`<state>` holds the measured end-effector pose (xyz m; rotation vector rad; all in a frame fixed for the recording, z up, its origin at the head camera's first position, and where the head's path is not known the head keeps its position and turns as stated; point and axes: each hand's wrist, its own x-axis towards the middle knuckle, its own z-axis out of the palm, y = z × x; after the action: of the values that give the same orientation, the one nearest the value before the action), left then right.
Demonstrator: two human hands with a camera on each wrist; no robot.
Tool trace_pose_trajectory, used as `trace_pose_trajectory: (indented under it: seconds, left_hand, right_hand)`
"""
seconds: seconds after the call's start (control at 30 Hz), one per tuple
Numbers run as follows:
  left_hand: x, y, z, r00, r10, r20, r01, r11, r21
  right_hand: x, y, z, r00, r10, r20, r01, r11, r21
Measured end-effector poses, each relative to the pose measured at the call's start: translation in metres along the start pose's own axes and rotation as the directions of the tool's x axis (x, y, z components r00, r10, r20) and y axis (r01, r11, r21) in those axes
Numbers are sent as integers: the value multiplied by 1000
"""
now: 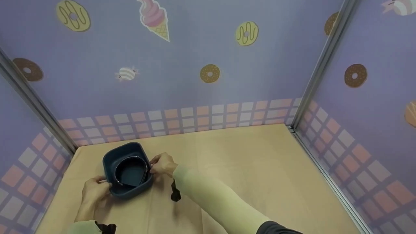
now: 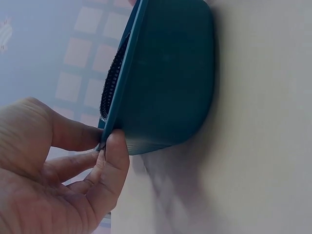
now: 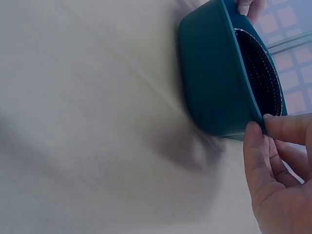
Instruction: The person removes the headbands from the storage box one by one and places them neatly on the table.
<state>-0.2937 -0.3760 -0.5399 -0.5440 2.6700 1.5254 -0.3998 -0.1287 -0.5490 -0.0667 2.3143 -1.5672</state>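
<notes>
A dark teal tub (image 1: 125, 149) with rounded corners stands toward the left of the table. Inside it sits a dark ring-shaped band (image 3: 258, 68) covered in rows of small pale dots; its exact kind is unclear. My left hand (image 1: 93, 191) pinches the tub's rim at the near left, thumb on the inner side and fingers on the outer side, as the left wrist view shows. On the right side, my right hand (image 1: 164, 164) pinches the opposite rim between thumb and fingers.
A beige cloth with faint creases covers the table (image 1: 247, 169). Purple panels with sweets and a checkered strip form the back wall (image 1: 182, 81) and both sides. Metal rails (image 1: 328, 182) run along the edges and corners.
</notes>
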Motion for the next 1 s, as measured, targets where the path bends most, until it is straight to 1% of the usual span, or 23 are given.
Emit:
trace_pose_trajectory:
  seconds: [0.13, 0.23, 0.37, 0.53, 0.63, 0.77, 0.87, 1.0]
  left_hand:
    - [0, 3, 1, 1000, 5, 3, -5, 1000, 8]
    - [0, 4, 3, 1000, 13, 9, -13, 1000, 4]
    - [-1, 4, 8, 1000, 1, 24, -1, 1000, -9]
    - [-2, 3, 10, 998, -16, 56, 18, 999, -33]
    - [-4, 3, 13, 998, -10, 62, 12, 1000, -27]
    - [-5, 4, 16, 998, 19, 62, -19, 1000, 8]
    - [-7, 6, 18, 998, 18, 63, -19, 1000, 9]
    - [-9, 9, 24, 997, 5, 76, -4, 1000, -13]
  right_hand:
    - [-5, 3, -4, 999, 9, 41, -12, 996, 91]
    - [-9, 6, -8, 998, -2, 61, -5, 992, 130]
    - [-11, 12, -12, 998, -13, 68, 4, 992, 124]
    - [-11, 19, -17, 996, -3, 88, -7, 993, 118]
    - [-11, 22, -20, 995, -2, 95, -11, 990, 139]
    - [-12, 25, -24, 993, 5, 116, -23, 988, 152]
    - [-14, 27, -28, 990, 6, 138, -28, 988, 154]
    - [-18, 30, -35, 988, 5, 151, -28, 988, 154]
